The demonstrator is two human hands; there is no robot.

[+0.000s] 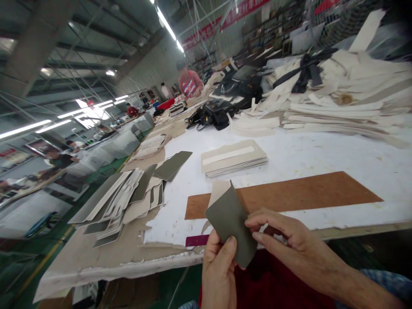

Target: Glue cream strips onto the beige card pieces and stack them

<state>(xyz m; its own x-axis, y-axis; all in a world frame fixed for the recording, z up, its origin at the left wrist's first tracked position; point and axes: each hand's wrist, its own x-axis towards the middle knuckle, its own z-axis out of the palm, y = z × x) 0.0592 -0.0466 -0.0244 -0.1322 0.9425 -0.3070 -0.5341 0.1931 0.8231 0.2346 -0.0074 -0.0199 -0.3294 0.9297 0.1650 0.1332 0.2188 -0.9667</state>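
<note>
Grey-green panel [228, 216] pinched in the left hand [220, 268], on the near side of the brown strip [299, 193]

Head view: held up in the air over the near edge of the white-covered surface [309, 156], hiding a little of the brown strip's left part. Long axis slanting from upper left to lower right, crosswise to the long run of the brown strip. Upper end bent, with a beige face [219, 192] showing on the side toward the brown strip.

Left fingers closed on the panel's lower left part: thumb flat on the grey-green face, the rest partly hidden behind. Right hand [292, 242] likewise on the near side of the brown strip; right fingers bent, thumb and index tips close together at the panel's right edge. Cannot tell whether pinching that edge or only touching it. Left hand the nearer of the two, already gripping. From the left fingers, panel reaching up toward the brown strip and rightward; from the right fingers, panel directly to the left.

Just off the brown strip's left end, on the near side, a purple piece [195, 240]. Left of the brown strip, a fanned heap of grey-green and pale pieces [128, 199]. Beyond the brown strip, a neat stack of beige panels [230, 159]; farther beyond, black bags [222, 112] and, to the right, a pile of pale sheets [341, 116].
</note>
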